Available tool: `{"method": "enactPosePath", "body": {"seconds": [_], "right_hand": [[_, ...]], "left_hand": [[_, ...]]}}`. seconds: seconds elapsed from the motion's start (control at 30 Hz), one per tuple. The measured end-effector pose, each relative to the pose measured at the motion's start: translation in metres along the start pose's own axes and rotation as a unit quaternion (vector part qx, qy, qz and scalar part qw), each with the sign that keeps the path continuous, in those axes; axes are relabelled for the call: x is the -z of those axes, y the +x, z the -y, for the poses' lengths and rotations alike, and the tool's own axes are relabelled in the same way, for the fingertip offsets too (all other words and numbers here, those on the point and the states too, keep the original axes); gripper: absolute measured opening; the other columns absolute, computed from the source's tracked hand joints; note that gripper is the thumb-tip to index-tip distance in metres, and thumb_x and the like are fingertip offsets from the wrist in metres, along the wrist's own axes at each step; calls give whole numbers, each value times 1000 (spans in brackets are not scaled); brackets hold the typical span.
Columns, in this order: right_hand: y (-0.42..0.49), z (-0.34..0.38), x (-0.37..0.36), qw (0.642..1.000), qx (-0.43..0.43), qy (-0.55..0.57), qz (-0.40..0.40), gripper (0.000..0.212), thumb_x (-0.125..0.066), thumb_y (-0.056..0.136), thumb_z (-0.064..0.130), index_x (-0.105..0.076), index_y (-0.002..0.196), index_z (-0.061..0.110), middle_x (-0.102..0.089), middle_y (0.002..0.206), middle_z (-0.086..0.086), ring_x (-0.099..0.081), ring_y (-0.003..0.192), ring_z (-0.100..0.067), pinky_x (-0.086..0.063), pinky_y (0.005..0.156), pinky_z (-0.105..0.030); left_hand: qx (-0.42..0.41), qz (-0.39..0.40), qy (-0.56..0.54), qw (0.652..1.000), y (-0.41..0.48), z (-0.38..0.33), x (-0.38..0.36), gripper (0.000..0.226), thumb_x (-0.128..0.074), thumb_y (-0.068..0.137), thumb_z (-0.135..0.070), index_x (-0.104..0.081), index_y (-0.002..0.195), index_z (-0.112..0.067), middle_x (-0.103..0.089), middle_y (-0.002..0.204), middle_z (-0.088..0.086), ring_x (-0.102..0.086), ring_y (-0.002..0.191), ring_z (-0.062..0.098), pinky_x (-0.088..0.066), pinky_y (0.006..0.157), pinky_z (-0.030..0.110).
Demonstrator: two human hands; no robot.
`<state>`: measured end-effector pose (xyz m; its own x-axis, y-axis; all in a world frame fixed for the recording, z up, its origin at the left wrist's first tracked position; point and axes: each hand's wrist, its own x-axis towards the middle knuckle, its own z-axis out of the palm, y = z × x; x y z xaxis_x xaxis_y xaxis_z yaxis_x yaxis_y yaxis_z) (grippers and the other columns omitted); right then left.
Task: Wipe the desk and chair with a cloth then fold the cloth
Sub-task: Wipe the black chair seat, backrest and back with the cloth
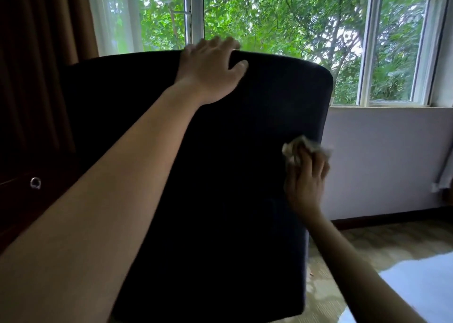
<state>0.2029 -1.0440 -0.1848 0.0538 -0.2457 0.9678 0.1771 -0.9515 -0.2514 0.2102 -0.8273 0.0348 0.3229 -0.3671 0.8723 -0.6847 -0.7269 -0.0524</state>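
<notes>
Here, in the head view, the dark chair [220,175] fills the middle of the picture. Its broad back is turned toward the camera and hides most of what lies behind it. The left hand [210,65] grips the top edge of that back: its fingers [228,42] are curled over the far side and the thumb lies on the near face. The bare left forearm stretches across the lower left and covers part of the chair. The right hand [305,183] is lower, at the right side of the back near its edge. Its fingers are bent round a crumpled pale cloth [300,148], held against the dark fabric. The cloth bulges out above the knuckles and is blurred.

Behind the chair a wide window [282,16] with white frames shows green trees [306,36]. A brown curtain [49,16] hangs at the left, with a sheer white curtain [115,16] just beside it. Below the brown curtain is dark wooden furniture [19,200] with a metal ring pull [35,183], partly covered by the left forearm. Under the sill on the right is a pale wall [380,163], then patterned carpet [367,244]. A white shape [421,286] lies in the lower right corner, beside the right forearm; it is too blurred to tell what it is.
</notes>
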Motion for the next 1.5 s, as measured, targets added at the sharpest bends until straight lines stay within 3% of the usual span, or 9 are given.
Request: {"method": "enactPosePath", "body": {"seconds": [0.3,0.53,0.77,0.87,1.03,1.13,1.3,1.4,1.5], "right_hand": [[8,73,-44,991,128,-44,4,43,-49,87,21,-53,129,14,-57,128,-15,-48,120,-34,-36,103,-47],[-70,131,-98,855,472,39,210,27,-48,93,18,-57,118,12,-60,122,-13,-51,116,-33,-39,101,-45],[13,39,-33,992,81,-33,-94,39,-48,91,15,-48,129,11,-46,130,-14,-38,122,-33,-34,104,-55],[36,5,-14,980,-139,-2,-146,45,-44,93,22,-48,135,6,-47,135,-23,-40,123,-44,-37,101,-53],[36,28,-30,976,-169,-8,-139,48,-40,95,27,-44,138,8,-39,142,-25,-36,127,-48,-37,99,-61],[14,67,-59,984,-87,-50,-149,45,-52,90,17,-43,134,10,-50,131,-27,-36,125,-40,-14,116,-41],[-24,166,-86,983,164,77,-16,36,-64,82,10,-46,114,11,-56,113,-16,-58,103,-34,-48,87,-47],[-32,189,-86,949,302,80,40,53,-83,61,17,-53,104,6,-71,92,-15,-66,89,-29,-40,86,-37],[-15,165,-84,947,302,78,72,26,-60,88,14,-54,112,7,-68,104,-18,-61,102,-33,-41,94,-39]], "left_hand": [[105,-72,55,990,-20,38,-7,43,-36,96,-43,-45,130,-18,-44,133,11,-33,130,28,-15,113,45],[122,-103,100,982,-19,38,-10,46,-33,96,-51,-45,128,-19,-47,131,10,-36,128,28,-17,109,41],[113,-105,122,980,-19,40,-10,50,-32,96,-53,-45,131,-19,-47,131,10,-39,125,28,-21,106,39],[112,-103,118,981,-18,37,-13,49,-32,97,-52,-43,132,-20,-46,132,9,-37,127,28,-18,108,39],[119,-97,115,981,-17,28,-15,49,-31,97,-51,-41,133,-19,-43,135,9,-34,129,28,-14,111,41],[122,-91,117,981,-16,22,-16,50,-31,98,-51,-40,134,-19,-42,136,8,-34,129,28,-13,112,41],[124,-96,116,981,-15,19,-19,50,-31,97,-52,-41,135,-20,-42,137,8,-33,131,27,-11,113,42],[122,-94,104,982,-18,18,-14,51,-32,97,-52,-40,135,-20,-42,138,8,-32,132,27,-11,113,41],[125,-89,107,982,-20,18,-10,51,-33,96,-53,-41,135,-20,-43,138,8,-33,132,27,-14,112,41]]}}
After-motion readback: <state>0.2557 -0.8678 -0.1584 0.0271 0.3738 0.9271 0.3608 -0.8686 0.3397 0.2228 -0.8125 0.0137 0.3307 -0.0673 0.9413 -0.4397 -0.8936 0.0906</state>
